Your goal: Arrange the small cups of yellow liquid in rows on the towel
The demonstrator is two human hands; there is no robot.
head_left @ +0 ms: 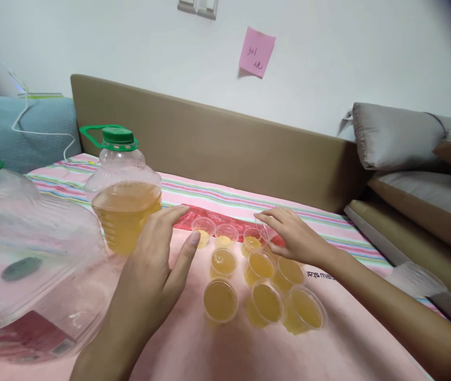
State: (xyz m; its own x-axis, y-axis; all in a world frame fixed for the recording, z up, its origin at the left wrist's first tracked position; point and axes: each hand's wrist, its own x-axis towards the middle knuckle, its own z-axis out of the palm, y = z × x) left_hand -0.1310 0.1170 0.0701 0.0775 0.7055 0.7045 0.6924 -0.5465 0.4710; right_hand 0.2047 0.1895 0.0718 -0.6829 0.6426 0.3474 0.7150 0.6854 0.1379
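Several clear plastic cups of amber liquid stand in rough rows on a pink cloth; one full cup (221, 301) is at the near left of the group. My left hand (156, 264) is open, thumb and fingers apart, beside a less full cup (203, 228) in the far row. At the far right of the rows, my right hand (295, 233) has its thumb and fingers around a clear plastic cup (263, 227), partly hidden by the fingers. Another far-row cup (226, 235) holds only a little liquid.
A big clear jug (122, 206) with a green cap and handle stands partly filled behind my left hand. A larger clear jug (30, 238) is at the left edge. Red plastic film (217, 216) lies behind the cups. Cushions (400, 135) are stacked right, and a brown headboard (209, 148) spans the back.
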